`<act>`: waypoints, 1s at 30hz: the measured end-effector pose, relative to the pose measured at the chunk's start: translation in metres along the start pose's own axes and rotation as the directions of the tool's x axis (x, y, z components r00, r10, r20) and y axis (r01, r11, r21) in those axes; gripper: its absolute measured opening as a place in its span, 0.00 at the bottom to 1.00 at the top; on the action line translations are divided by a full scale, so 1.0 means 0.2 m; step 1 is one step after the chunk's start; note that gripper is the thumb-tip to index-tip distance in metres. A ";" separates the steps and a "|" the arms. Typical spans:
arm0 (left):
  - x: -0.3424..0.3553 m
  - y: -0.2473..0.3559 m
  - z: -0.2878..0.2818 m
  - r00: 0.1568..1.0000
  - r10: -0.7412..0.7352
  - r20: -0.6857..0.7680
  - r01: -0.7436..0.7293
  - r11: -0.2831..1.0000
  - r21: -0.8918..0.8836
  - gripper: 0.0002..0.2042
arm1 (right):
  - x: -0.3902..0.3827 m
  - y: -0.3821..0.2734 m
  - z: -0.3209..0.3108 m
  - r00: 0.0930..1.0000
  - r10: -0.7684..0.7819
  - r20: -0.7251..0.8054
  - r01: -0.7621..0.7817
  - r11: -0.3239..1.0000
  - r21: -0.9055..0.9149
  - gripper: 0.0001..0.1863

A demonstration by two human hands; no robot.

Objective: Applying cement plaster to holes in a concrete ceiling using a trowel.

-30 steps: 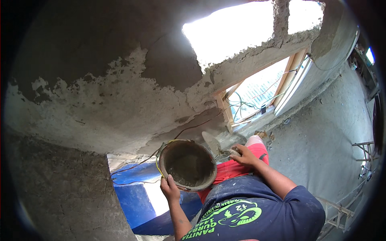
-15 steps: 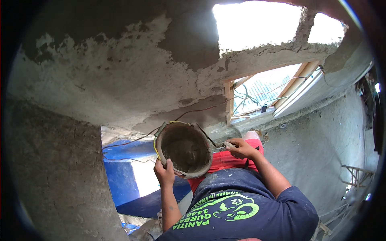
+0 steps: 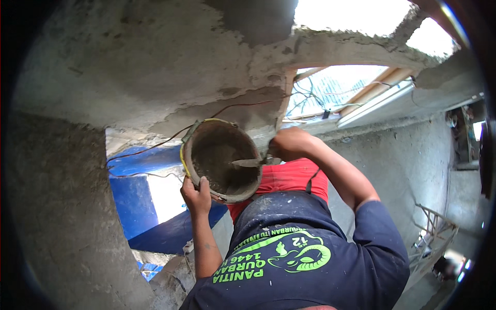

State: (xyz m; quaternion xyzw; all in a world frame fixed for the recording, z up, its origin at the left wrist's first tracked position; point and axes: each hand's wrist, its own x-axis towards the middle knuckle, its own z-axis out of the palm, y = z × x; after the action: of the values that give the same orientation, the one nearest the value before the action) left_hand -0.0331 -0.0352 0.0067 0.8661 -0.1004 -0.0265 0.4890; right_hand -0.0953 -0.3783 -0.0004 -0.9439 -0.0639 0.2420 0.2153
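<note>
My left hand [image 3: 197, 194] grips the near left rim of a round, mortar-stained bucket [image 3: 192, 155], its thumb over the edge. Wet grey mortar [image 3: 219, 164] lies inside, and a yellow strip runs round the outer left rim. My right hand [image 3: 290, 144] is closed round the handle of a trowel [image 3: 247, 163]. The trowel's pointed blade reaches over the bucket's right rim into the opening, above or against the mortar; I cannot tell which. Most of the handle is hidden by the fingers.
A partly plastered wall [image 3: 170, 77] stands ahead, with a wood-framed opening [image 3: 330, 93] and loose wires. A thin cable [image 3: 232, 107] runs along the wall behind the bucket. Blue panels [image 3: 132, 201] show low at the left. A wooden frame [image 3: 434, 227] leans at the right.
The right hand has risen and turned, and the trowel blade now extends into the bucket. The left hand still holds the rim. The whole view has shifted a little.
</note>
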 end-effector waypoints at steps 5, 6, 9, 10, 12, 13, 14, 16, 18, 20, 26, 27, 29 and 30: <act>-0.04 -0.01 0.01 0.994 0.103 -0.026 -0.103 0.995 0.019 0.12 | 0.25 -0.31 -0.15 0.974 -0.095 0.205 0.147 0.955 -0.257 0.12; -0.04 0.03 0.01 0.996 0.091 -0.019 -0.091 0.996 0.024 0.12 | 0.33 -0.33 -0.08 0.974 -0.117 0.192 0.173 0.937 -0.305 0.12; -0.07 0.03 0.01 0.988 0.134 -0.071 -0.132 0.991 0.035 0.13 | 0.50 -0.47 0.03 0.925 -0.259 0.280 0.353 0.857 -0.375 0.17; -0.07 0.02 0.01 0.988 0.132 -0.079 -0.129 0.991 0.040 0.13 | 0.54 -0.48 0.07 0.895 -0.318 0.311 0.423 0.826 -0.373 0.17; -0.05 0.01 0.01 0.999 0.029 0.036 -0.031 0.997 0.076 0.14 | 0.69 -0.33 0.22 0.853 -0.332 0.403 0.455 0.852 -0.261 0.17; -0.02 0.02 0.04 0.995 -0.007 0.096 0.004 0.999 0.037 0.13 | 0.76 -0.28 0.26 0.795 -0.350 0.495 0.472 0.870 -0.143 0.18; -0.06 0.01 0.00 0.999 0.014 0.050 -0.012 0.999 -0.047 0.11 | 0.72 -0.35 0.20 0.838 -0.217 0.501 0.234 0.972 0.031 0.17; -0.07 -0.01 0.01 0.990 0.144 -0.008 -0.144 0.986 -0.084 0.09 | 0.64 -0.36 0.09 0.792 -0.180 0.584 0.154 0.984 0.094 0.15; -0.07 -0.05 -0.03 0.986 0.166 -0.005 -0.166 0.986 0.017 0.10 | 0.54 -0.35 0.02 0.829 -0.184 0.527 0.030 0.957 0.288 0.15; -0.04 0.03 0.01 0.991 0.130 0.022 -0.129 0.991 -0.026 0.11 | 0.55 -0.11 0.11 0.772 -0.424 0.473 0.114 0.825 0.553 0.17; -0.04 -0.02 -0.04 0.999 0.025 0.026 -0.022 0.991 -0.133 0.12 | 0.34 0.05 0.29 0.802 -0.416 0.429 -0.216 0.467 0.857 0.19; -0.03 -0.03 -0.04 0.998 0.049 0.025 -0.046 0.992 -0.121 0.12 | 0.32 0.07 0.32 0.835 -0.388 0.391 -0.240 0.384 0.892 0.18; -0.03 -0.04 -0.04 0.997 0.079 0.021 -0.076 0.991 -0.112 0.12 | 0.26 0.07 0.34 0.882 -0.305 0.360 -0.289 0.253 0.923 0.18; -0.02 -0.04 -0.04 0.998 0.058 0.019 -0.055 0.990 -0.127 0.12 | 0.24 0.08 0.34 0.882 -0.305 0.359 -0.286 0.260 0.922 0.18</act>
State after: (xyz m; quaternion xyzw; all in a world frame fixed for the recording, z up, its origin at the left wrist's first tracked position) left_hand -0.0350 -0.0242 0.0033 0.8298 -0.1287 -0.0289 0.5423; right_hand -0.0853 -0.3572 -0.0818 -0.5231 0.0408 0.4496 0.7229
